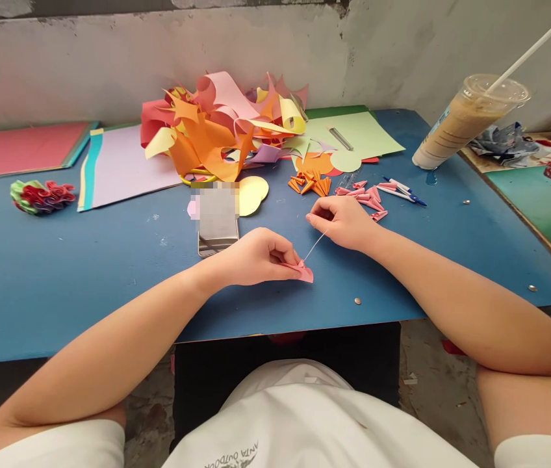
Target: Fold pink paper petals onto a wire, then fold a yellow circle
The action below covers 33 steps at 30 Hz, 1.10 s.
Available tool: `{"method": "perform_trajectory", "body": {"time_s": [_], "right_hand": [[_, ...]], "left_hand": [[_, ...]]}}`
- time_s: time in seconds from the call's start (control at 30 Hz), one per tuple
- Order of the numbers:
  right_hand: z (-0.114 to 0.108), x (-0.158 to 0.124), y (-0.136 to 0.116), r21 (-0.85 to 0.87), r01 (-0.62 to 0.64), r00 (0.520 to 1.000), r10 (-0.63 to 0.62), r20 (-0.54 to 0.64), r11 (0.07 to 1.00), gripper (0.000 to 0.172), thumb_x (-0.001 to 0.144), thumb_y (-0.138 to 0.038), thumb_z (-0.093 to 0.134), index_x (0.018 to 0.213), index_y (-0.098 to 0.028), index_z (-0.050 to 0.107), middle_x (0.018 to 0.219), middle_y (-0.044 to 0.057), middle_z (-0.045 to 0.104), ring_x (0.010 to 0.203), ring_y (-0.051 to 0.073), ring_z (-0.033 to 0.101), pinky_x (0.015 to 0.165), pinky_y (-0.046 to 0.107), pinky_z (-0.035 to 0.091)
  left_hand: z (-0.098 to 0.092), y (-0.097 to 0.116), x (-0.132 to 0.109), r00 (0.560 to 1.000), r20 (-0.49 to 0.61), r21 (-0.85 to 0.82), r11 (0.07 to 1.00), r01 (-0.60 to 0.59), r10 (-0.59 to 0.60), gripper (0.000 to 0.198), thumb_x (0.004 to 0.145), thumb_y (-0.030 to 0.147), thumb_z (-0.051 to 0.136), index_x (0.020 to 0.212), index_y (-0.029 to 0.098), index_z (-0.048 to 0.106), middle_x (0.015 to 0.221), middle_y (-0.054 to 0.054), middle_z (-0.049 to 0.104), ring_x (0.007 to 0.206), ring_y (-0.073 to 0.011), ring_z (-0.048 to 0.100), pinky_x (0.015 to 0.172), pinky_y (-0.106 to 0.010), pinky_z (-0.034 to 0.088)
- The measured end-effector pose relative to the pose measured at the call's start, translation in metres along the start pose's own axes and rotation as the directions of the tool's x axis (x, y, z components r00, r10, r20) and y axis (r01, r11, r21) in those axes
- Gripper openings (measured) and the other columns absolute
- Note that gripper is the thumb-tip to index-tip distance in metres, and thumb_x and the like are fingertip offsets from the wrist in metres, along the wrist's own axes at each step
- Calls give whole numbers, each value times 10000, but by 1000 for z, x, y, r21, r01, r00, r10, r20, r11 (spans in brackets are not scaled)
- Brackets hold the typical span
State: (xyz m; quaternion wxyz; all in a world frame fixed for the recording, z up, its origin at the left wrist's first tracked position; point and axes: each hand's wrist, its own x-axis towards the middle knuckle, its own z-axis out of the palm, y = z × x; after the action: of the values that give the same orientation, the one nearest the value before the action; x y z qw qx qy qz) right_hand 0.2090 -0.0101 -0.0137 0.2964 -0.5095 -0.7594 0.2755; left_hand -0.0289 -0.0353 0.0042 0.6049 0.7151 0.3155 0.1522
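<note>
The left hand (256,257) pinched a pink petal (302,271) flat at its fingertips while the right hand (344,221) gripped what looked like thread (315,246), best pulled gently, kept taut.

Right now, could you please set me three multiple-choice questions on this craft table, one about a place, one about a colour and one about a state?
1. Where does the iced drink cup stand?
A. far right of the blue table
B. left edge
C. on the floor

2. What colour is the folded paper piece in the left hand?
A. green
B. pink
C. blue

3. How is the thin thread held?
A. lying loose
B. knotted to the cup
C. stretched from the piece to the right hand

Answers: A, it stands by the right corner; B, it shows pink at the fingers; C, it runs taut between both hands.
</note>
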Motion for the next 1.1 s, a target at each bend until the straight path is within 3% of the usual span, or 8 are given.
{"method": "perform_trajectory", "body": {"time_s": [0.17,0.4,0.5,0.67,0.8,0.9,1.0,1.1], "right_hand": [[-5,2,0,-27,-2,1000,3,17,1000,220,875,-338,627,710,-199,581,655,21,630,619,164,537,629,324,395],[-20,6,3,-98,-44,993,33,-110,994,198,880,-291,655,716,-189,613,692,32,664,648,173,540,639,330,380],[-18,6,4,-129,-70,997,66,-36,989,186,875,-258,668,711,-191,609,700,34,672,662,178,567,648,326,391],[-10,4,3,-157,-2,998,12,58,988,178,878,-237,667,716,-193,608,708,35,666,662,178,574,664,322,401],[-6,0,0,-38,72,995,-70,69,997,229,927,-318,631,738,-190,614,683,18,629,643,162,538,648,314,389],[-1,-6,-6,153,97,989,-113,97,984,352,989,-454,575,756,-194,619,671,5,601,624,148,502,615,301,383],[5,-12,-11,340,36,983,-94,158,940,423,1001,-550,572,765,-200,607,698,11,628,646,151,548,625,293,437],[8,-16,-14,412,3,984,-77,163,911,464,1002,-599,579,765,-200,599,704,19,644,666,157,584,654,295,479]], "left_hand": [[-1,3,-1,999,-45,26,1000,-10,11,274,769,412,882,741,165,766,917,-107,836,916,-277,816,850,-363,670],[-1,2,-1,994,-112,-30,999,12,-16,257,776,357,876,750,170,701,992,-109,841,1002,-283,817,883,-373,657],[-1,0,1,991,-135,-49,999,9,-16,273,779,330,865,738,177,642,969,-102,838,988,-269,816,840,-348,642],[-3,-1,4,968,-251,-25,1000,14,-20,340,783,361,866,769,181,578,858,-72,791,920,-249,804,686,-274,585],[-1,3,5,934,-352,-140,990,1,-51,405,796,376,873,910,204,524,933,-60,791,800,-176,775,653,-266,615],[1,7,5,902,-423,-173,985,9,-83,473,761,407,904,936,213,509,930,-31,764,748,-175,779,625,-277,639],[4,7,6,889,-458,-144,988,-56,-16,480,732,398,928,904,204,524,903,-8,742,732,-173,791,639,-255,637],[5,3,7,887,-458,-108,988,-108,47,444,739,365,926,896,197,546,885,-1,734,731,-166,798,649,-227,628]]}}
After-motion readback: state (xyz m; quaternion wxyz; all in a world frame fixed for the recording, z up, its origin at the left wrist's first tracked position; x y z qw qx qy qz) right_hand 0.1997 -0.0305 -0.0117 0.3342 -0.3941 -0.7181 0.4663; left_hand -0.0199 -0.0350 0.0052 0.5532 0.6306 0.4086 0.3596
